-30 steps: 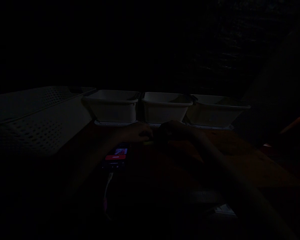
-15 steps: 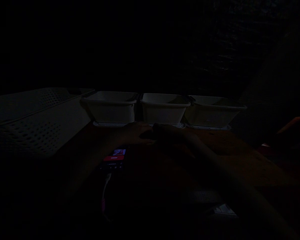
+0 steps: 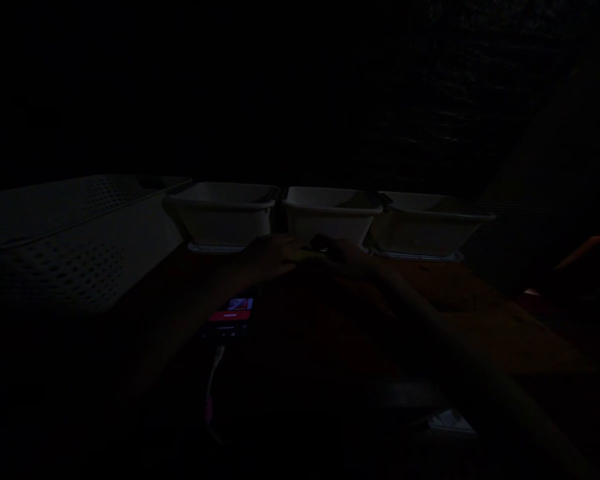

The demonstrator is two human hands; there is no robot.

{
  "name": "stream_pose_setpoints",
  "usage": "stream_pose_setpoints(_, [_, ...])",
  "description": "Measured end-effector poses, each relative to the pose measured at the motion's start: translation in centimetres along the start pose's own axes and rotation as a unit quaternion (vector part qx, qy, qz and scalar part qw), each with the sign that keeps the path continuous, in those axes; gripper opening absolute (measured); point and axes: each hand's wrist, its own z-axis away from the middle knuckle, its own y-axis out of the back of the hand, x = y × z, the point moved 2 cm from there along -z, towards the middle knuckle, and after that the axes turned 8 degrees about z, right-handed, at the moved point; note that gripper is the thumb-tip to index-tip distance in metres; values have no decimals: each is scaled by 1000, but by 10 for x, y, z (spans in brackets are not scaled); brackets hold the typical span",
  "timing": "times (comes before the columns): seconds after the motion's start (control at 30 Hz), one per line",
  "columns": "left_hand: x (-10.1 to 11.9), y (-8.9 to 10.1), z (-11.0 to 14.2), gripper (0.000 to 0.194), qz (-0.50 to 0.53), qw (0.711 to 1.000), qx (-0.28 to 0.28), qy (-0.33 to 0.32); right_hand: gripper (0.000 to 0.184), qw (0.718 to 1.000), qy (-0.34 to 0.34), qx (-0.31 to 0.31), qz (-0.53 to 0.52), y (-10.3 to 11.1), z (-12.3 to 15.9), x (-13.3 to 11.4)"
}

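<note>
The scene is very dark. My left hand (image 3: 270,257) and my right hand (image 3: 344,257) are close together over the table, in front of the middle white tub (image 3: 330,222). Between their fingertips is a dim yellowish thing (image 3: 304,255), too dark to name. The fingers of both hands look curled in towards it, with their tips mostly lost in shadow. A lit phone (image 3: 230,316) lies below my left wrist, with a pale cable (image 3: 213,367) running from its near end.
More white tubs stand to the left (image 3: 225,223) and right (image 3: 425,233). A large perforated basket (image 3: 145,233) takes up the far left of the wooden table (image 3: 480,327). A pale flat item (image 3: 450,421) lies by my right forearm. Part of another person (image 3: 585,252) shows at the right edge.
Both hands have risen slightly and shifted, with the right-hand fingers now arched higher. The yellowish thing between them shows more clearly. Tubs, basket and phone stay in place.
</note>
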Motion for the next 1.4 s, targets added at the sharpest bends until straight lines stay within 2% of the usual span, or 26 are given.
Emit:
stream_pose_setpoints(0.23, [-5, -4, 1, 43, 4, 999, -16, 33, 51, 996, 11, -1, 90, 7, 1, -8])
stream_pose_setpoints(0.43, [-8, -6, 1, 47, -4, 998, -9, 69, 33, 994, -3, 8, 113, 2, -4, 2])
stream_pose_setpoints(0.6, [-8, -4, -1, 46, 2, 996, -24, 90, 27, 992, 1, 3, 124, 1, -4, 2])
stream_pose_setpoints(0.8, [-10, -7, -1, 43, 13, 996, -29, 78, 33, 992, -5, -6, 124, 1, -4, -1])
stream_pose_setpoints(1.03, [-9, -7, 1, 44, 17, 996, -34, 81, 26, 990, -4, -17, 139, 0, -4, -5])
stream_pose_setpoints(1.2, [-9, -9, 1, 43, 22, 997, -29, 73, 26, 990, 20, -21, 139, -2, -4, -4])
stream_pose_setpoints(1.4, [-8, -10, 0, 42, 25, 997, -30, 73, 27, 991, 9, -25, 135, 0, -4, -7])
